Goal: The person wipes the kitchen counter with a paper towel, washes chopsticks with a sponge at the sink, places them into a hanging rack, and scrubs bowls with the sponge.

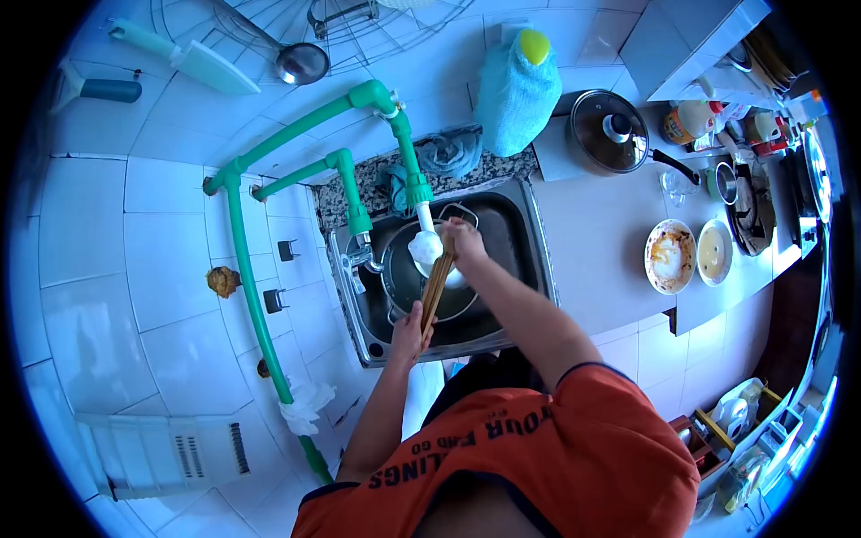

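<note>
Over the metal sink (522, 213) I hold a bundle of wooden chopsticks (437, 289) at a slant. My left hand (411, 337) is closed around the lower end. The upper end is in my right hand (464, 246), whose fingers are wrapped round it. Just beside the bundle is a white tap spout (423, 215) with a white wrapped end. Below my hands a round pot or basin (395, 285) sits in the sink, partly hidden by the chopsticks and my arms. Whether water is running I cannot tell.
Green pipes (300, 128) run along the wall to the taps. Behind the sink stands a cloth-covered bottle (518, 99). A lidded pan (610, 134), a soiled bowl (670, 257) and a second bowl (715, 253) are on the counter (592, 233) to the right.
</note>
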`<state>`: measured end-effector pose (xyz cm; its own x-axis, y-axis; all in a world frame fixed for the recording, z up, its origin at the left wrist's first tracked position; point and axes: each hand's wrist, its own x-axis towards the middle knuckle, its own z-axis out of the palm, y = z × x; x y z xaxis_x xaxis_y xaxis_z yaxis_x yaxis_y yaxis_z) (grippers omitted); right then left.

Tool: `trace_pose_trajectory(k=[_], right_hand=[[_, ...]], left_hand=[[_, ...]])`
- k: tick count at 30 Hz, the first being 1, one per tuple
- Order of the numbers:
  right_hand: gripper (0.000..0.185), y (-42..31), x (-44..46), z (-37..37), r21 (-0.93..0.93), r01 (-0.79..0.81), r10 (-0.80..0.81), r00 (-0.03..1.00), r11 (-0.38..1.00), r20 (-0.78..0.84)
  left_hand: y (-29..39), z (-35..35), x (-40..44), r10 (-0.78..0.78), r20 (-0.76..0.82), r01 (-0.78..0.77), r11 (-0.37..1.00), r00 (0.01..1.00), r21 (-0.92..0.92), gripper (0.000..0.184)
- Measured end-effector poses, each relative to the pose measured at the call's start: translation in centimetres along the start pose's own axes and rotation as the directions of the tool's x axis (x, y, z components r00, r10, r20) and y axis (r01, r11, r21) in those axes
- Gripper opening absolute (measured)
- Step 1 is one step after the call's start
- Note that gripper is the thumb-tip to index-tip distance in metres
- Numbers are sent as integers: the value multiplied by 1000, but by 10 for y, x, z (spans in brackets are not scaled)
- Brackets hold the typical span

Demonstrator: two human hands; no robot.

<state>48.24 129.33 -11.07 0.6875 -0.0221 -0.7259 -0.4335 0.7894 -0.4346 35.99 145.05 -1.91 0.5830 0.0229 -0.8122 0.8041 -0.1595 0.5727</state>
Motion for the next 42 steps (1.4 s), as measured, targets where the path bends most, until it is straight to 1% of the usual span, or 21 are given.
trace_pose_trajectory(k=[3,6,9,11,12,16,18,20,21,22,24,25,27,29,30,32,33,34,36,37,42], right_hand=[[30,3,25,-5,-136,198,-205,978,971,-37],[30,-4,-4,8,-56,213,-217,972,975,-85],[35,36,-51,12,-362,58,-98,991,931,-92],[36,53,-71,15,-319,92,-102,995,943,-15],[37,62,-60,4,-323,25,-24,1000,946,7],[35,-1,1,-6,-116,165,-170,985,979,-35],[30,1,-8,2,-182,184,-190,982,966,-11],[32,-1,-48,22,-37,189,-191,980,981,-63],[36,33,-22,0,-222,329,-350,935,918,-64],[36,25,-27,0,-219,327,-349,935,919,-66],[39,-9,-39,-2,-76,76,-70,995,994,74],[42,-7,-18,-10,22,191,-191,981,981,15],[43,-17,-10,-25,84,78,-84,994,993,72],[47,-31,-18,-26,170,24,-46,991,985,127],[47,-25,-19,-30,169,23,-46,991,985,129],[55,-4,-27,-50,-307,116,-47,973,945,224],[59,0,-32,-57,-225,214,-209,977,951,45],[59,3,-37,-60,-228,211,-207,977,950,45],[65,11,-46,-62,-330,-4,98,959,944,266],[73,21,-60,-52,-451,14,98,970,892,224],[59,13,-20,-18,-271,113,-110,994,956,26]], left_hand=[[-8,8,7,109,-33,-111,990,994,-84,38],[4,12,10,146,-112,-149,989,983,-18,28],[10,13,19,203,-210,-184,977,956,106,27],[10,11,23,415,-258,-329,889,872,318,30],[7,10,20,411,-267,-326,893,872,310,30],[-8,8,-1,317,-212,-210,887,925,411,43],[-11,7,-2,256,-209,-159,906,944,391,47],[-12,8,6,195,-184,-114,919,963,378,51],[-19,8,11,200,-186,-120,921,962,371,51],[-35,4,15,272,-173,-181,893,947,411,50],[-38,5,9,340,-150,-241,858,928,454,50],[-26,14,-4,199,-157,-140,936,967,323,50],[-20,17,-10,54,-150,-26,982,987,186,50],[-20,11,-6,-86,0,85,983,996,-160,48],[-18,10,-2,-84,-2,83,983,996,-162,48],[-12,12,5,-58,-30,53,986,998,-155,46],[-11,15,7,-57,-20,53,986,998,-157,46],[-12,17,7,-75,-36,68,982,997,-175,45],[-13,17,9,-92,-51,81,980,994,-183,45],[-18,22,10,-60,-12,57,986,998,-158,45],[-3,36,-5,-72,135,103,965,988,-242,47]])
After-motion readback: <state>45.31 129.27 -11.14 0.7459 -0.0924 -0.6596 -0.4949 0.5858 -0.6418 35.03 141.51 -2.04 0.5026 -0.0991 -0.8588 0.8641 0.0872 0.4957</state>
